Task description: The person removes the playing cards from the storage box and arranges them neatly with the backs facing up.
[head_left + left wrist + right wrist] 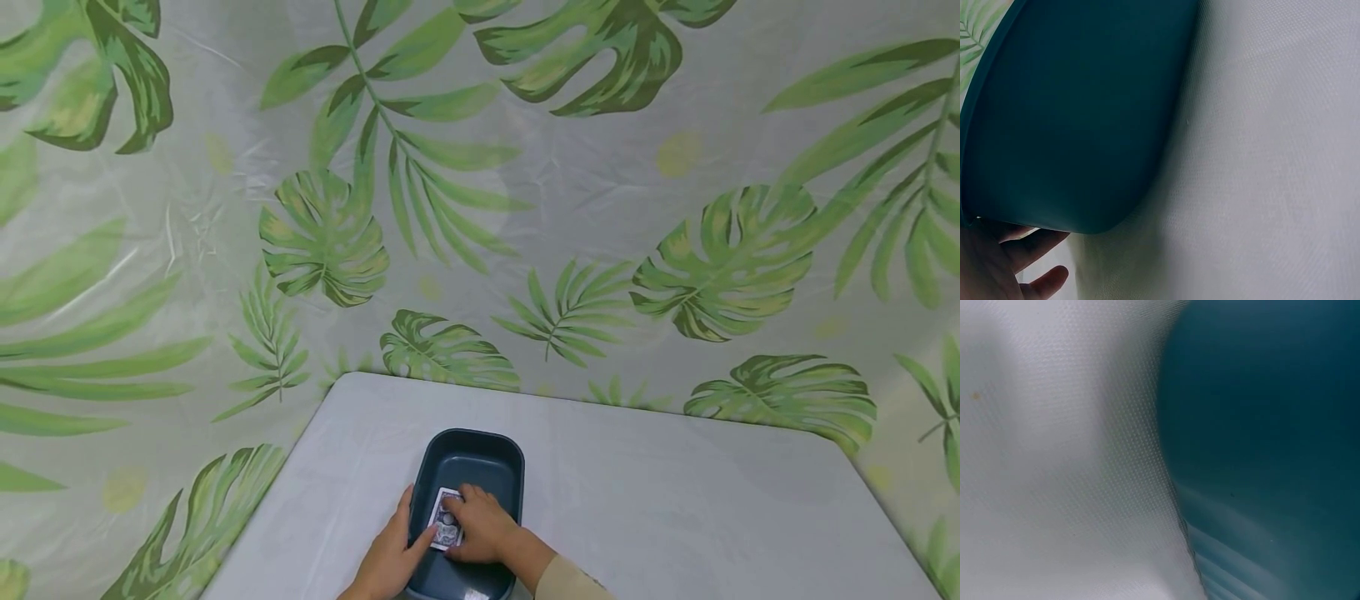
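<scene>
A dark teal plastic tray (pixel 480 471), a deep rectangular one with rounded corners, rests on the white table. Inside it, a playing card with a patterned back (pixel 446 525) lies face down, perhaps atop a stack. My right hand (pixel 483 527) reaches over the tray's right wall and grips the card from its right side, thumb near the lower edge and fingers near the top. At the left wall, my left hand (pixel 390 550) holds the tray, fingers outside and thumb over the rim beside the card. The left wrist view shows those fingers (pixel 1029 250) against the outer wall.
The white-covered table (pixel 675 500) extends to the right of the tray. Behind it hangs a leaf-patterned sheet (pixel 570 208). A small whitish patch (pixel 475 595) shows at the tray's near end. The right wrist view holds only table cover and tray wall (pixel 1260 425).
</scene>
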Motion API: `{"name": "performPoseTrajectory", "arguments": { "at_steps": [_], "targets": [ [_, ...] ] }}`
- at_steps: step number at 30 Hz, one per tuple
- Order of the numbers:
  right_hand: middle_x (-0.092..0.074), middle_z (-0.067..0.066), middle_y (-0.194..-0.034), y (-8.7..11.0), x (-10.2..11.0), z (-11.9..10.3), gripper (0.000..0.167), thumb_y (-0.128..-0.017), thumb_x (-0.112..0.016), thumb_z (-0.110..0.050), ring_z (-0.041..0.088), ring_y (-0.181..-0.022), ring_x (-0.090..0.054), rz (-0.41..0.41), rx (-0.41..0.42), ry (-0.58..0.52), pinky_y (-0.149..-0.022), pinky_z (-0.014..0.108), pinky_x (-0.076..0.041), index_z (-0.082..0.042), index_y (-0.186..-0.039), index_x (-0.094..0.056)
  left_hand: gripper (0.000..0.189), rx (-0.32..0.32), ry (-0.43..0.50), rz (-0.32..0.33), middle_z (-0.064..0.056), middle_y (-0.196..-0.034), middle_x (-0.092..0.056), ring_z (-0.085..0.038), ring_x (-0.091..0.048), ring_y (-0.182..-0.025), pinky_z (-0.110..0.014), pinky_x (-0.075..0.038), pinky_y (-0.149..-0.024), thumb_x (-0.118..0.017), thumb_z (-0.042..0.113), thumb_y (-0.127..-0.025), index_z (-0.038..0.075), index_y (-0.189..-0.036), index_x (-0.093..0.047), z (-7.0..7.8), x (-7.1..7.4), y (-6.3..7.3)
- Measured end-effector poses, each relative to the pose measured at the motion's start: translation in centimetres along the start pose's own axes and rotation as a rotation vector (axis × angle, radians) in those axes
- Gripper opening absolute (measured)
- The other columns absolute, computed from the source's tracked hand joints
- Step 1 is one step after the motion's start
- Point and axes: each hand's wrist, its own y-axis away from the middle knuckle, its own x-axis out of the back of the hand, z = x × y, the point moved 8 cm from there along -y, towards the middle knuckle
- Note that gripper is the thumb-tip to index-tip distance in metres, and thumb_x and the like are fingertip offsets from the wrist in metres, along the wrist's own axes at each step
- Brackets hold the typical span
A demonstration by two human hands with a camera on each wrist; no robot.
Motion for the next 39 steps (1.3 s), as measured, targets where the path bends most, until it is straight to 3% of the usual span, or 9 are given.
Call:
{"name": "performPoseTrajectory", "arguments": {
  "at_steps": [14, 22, 31, 39],
  "targets": [
    [-0.047, 0.014, -0.129, 0.3, 1.4, 0.3, 0.066, -0.073, -0.072, -0.045, 0.025, -0.115, -0.045, -0.008, -0.019, 0.002, -0.095, 0.039, -0.038, -0.013, -0.128, -0.053, 0.071, 0.085, -0.029, 0.020, -0.025, -0.136, -0.039, -0.040, -0.042, -0.120, -0.056, -0.035, -0.092, -0.040, 0.049, -0.095, 0.002, -0.144, -0.021, -0.4, -0.2, -0.1],
    [-0.049, 0.016, -0.125, 0.4, 3.7, 0.6, 0.061, -0.073, -0.074, -0.043, 0.026, -0.113, -0.048, 0.092, 0.018, 0.030, -0.092, 0.038, -0.041, -0.008, -0.121, -0.058, 0.070, 0.070, -0.028, 0.046, -0.025, -0.136, -0.039, -0.040, -0.041, -0.121, -0.055, -0.035, -0.092, -0.040, 0.049, -0.095, 0.002, -0.144, -0.022, -0.2, -0.1, -0.1],
    [-0.046, 0.015, -0.129, 1.0, 6.0, 1.6, 0.061, -0.074, -0.073, -0.042, 0.026, -0.115, -0.045, 0.129, -0.028, 0.030, -0.094, 0.037, -0.040, -0.008, -0.123, -0.057, 0.072, 0.103, -0.017, 0.037, -0.027, -0.137, -0.037, -0.042, -0.039, -0.122, -0.057, -0.032, -0.093, -0.040, 0.051, -0.094, 0.001, -0.144, -0.021, -0.3, -0.4, 0.0],
    [-0.043, 0.018, -0.132, 2.2, 8.9, 3.0, 0.065, -0.074, -0.074, -0.039, 0.028, -0.115, -0.045, 0.186, -0.028, 0.007, -0.093, 0.038, -0.041, -0.004, -0.126, -0.054, 0.070, 0.084, -0.018, 0.048, -0.028, -0.138, -0.035, -0.043, -0.036, -0.123, -0.057, -0.031, -0.094, -0.044, 0.045, -0.095, -0.001, -0.143, -0.022, 0.2, -0.3, -0.1]
  ]
}}
